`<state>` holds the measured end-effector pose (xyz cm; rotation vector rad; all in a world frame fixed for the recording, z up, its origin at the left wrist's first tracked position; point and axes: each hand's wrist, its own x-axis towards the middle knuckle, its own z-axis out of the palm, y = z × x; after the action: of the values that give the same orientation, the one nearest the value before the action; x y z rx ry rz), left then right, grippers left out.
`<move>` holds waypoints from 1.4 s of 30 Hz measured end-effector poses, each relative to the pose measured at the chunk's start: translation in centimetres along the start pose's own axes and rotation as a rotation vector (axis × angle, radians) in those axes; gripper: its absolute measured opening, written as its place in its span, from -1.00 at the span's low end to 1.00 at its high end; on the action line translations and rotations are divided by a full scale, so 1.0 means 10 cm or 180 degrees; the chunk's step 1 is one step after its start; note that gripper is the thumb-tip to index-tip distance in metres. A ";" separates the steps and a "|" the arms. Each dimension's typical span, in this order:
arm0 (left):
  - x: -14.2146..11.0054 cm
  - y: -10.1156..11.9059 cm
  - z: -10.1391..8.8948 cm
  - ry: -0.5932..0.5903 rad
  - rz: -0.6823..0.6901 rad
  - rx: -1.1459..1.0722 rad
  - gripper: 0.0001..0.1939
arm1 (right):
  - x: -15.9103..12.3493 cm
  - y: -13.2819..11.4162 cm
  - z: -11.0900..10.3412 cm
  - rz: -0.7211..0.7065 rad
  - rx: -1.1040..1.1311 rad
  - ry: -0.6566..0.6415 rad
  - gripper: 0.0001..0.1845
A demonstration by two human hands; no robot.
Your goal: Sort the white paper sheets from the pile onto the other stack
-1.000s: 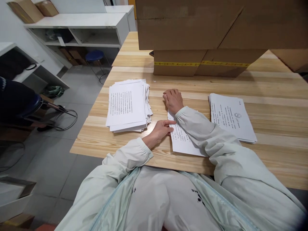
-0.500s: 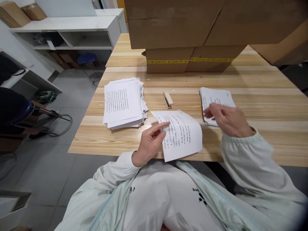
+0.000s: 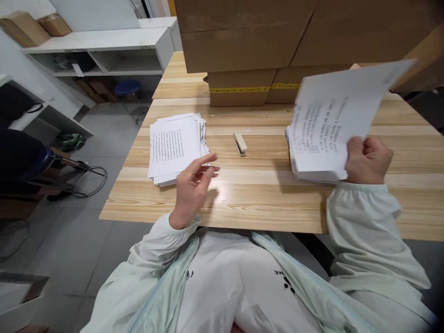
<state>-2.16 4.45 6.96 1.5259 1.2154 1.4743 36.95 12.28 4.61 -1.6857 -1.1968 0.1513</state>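
My right hand is closed on the edge of a printed sheet of paper, which is raised and tilted over the right-hand stack of papers. That sheet covers most of the stack; whether it is one sheet or more I cannot tell. My left hand hovers at the front corner of the left-hand paper stack, fingers apart and holding nothing. Between the two stacks lies a beige stapler on the wooden table.
Large cardboard boxes are piled at the back of the table. On the left, beyond the table edge, stand a white shelf unit and a blue stool. Another dark stool is at the far left.
The printed sheet has gone from in front of me to above the right stack, held by my right hand. My left hand has let go of it and moved left.
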 end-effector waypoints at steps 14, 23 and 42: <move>0.32 -0.56 -0.83 -0.0501 0.0585 0.2618 -0.69 | -0.33 -0.06 0.17 -0.0457 -0.0765 0.0092 -0.70; 0.36 -0.69 -0.84 -0.0369 0.0296 0.2646 -0.52 | -1.22 -1.45 1.51 -0.0576 0.1499 -0.3111 -0.72; 0.32 -0.61 -0.87 0.0349 -0.0405 0.1060 -0.84 | -1.32 -1.72 2.23 -0.0659 0.1165 -0.3148 -0.68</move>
<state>-11.98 8.35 3.50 1.5598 1.6584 1.3351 6.30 16.54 1.85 -1.1338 -1.8942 1.0974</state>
